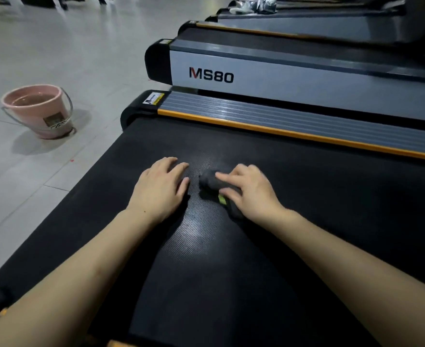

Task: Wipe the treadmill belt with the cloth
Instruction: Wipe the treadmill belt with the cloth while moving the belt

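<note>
Setting: a gym floor [56, 58] of pale tiles, with a row of treadmills running off to the upper right; the nearest neighbouring treadmill [294, 78] carries the mark MS80 on its side.
Right hand: the right hand [250, 190] lies palm down on the cloth [210, 181], its fingers [227, 176] curled over the dark bundle and pinning it to the belt, a hold that looks meant to press while rubbing.
Cloth: bunched and dark grey, it sticks out past the fingertips on the side toward the left hand, and a further fold shows under the heel of the palm; a small yellow-green tag [222, 199] peeks out just below the fingers.
Left hand: the left hand [161, 184] rests flat and empty on the belt, fingers [175, 166] spread loosely and holding nothing, apparently bracing the person's lean; its fingertips sit near the cloth but apart from it.
Belt: the treadmill belt [206, 259] is black and textured, with a sheen between the two forearms; both hands lie toward its rear end.
Beyond the fingers: an orange strip [281, 132] and grey ribbed side rail [306, 116] edge the belt on the far side.
Far left: a pink bucket [40, 111] holding water stands on the floor, well apart from the left fingers, probably there for rinsing.
Stage: judged as mid-wipe, with much belt left to cover.
</note>
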Motion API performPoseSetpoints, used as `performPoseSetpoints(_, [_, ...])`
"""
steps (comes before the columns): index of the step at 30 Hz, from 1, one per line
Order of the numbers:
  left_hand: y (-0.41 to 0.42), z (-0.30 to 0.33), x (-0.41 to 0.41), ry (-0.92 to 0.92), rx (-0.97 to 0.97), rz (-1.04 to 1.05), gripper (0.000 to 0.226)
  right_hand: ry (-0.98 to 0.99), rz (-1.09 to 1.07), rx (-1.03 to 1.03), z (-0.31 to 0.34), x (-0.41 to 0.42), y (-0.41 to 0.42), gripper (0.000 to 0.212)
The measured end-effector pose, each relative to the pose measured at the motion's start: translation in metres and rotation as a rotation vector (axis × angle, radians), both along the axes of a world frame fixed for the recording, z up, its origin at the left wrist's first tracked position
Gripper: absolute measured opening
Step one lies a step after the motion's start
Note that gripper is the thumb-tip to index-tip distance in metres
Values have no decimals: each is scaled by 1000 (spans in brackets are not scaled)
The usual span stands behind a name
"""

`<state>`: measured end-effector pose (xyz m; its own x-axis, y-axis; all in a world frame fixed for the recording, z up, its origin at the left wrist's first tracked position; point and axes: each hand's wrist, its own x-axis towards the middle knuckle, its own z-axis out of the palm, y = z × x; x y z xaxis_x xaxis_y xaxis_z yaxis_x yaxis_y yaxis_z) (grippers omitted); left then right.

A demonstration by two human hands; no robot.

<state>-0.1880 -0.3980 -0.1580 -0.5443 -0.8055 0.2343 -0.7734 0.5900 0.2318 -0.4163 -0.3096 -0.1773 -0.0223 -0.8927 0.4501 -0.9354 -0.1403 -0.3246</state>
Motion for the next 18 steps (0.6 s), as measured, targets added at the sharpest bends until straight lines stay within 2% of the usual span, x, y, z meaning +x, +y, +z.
performPoseSetpoints(2, [-20,0,4,10,11,5,43,23,120,-13,-6,6,13,37])
performPoseSetpoints(5, [-41,-3,10,30,19,44,42,37,166,7,-5,-1,-5,39])
performPoseSetpoints(9, [-55,-12,18,114,-19,87,39,51,-45,53,1,-39,-88,35])
performPoseSetpoints(14, [-66,-24,10,74,5,37,41,-33,-325,112,8,-61,-161,37])
performPoseSetpoints(16, [-67,-28,8,64,15,30,41,-29,-312,104,9,-48,-150,36])
performPoseSetpoints(18, [-69,-31,11,78,26,14,42,-18,-178,72,7,-29,-120,35])
